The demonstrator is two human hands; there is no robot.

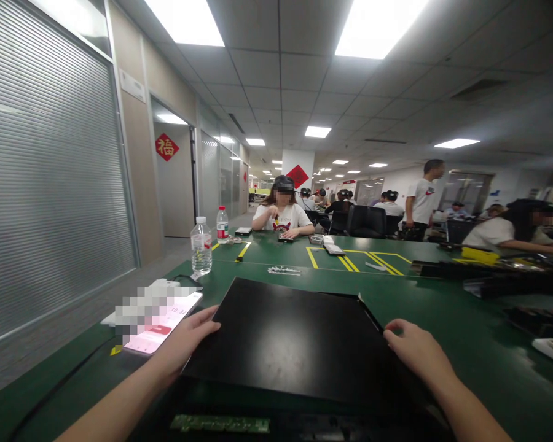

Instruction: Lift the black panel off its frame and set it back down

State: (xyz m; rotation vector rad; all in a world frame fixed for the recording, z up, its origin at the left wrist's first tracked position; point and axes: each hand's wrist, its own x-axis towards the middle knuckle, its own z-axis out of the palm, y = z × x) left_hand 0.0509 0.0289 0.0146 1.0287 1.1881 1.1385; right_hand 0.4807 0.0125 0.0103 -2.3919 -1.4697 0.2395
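Observation:
A large, flat black screen panel (286, 344) lies in front of me, glossy with a blurred light reflection. My left hand (196, 334) grips its left edge, thumb on top and fingers partly hidden beyond the edge. At the right side, my right hand (412, 344) has thumb and fingers closed on the panel's edge, beside a thin dark frame strip (371, 313). The panel sits slightly askew to this frame. Close to me, below the panel's near edge, a narrow green circuit board (221, 423) shows in the dark housing.
On the green table (239, 261), a lit phone (166, 322) lies by my left forearm, near two water bottles (201, 248). Metal scraps (283, 270) lie beyond the panel. Black parts (502, 276) are piled at right. A co-worker (283, 212) sits opposite.

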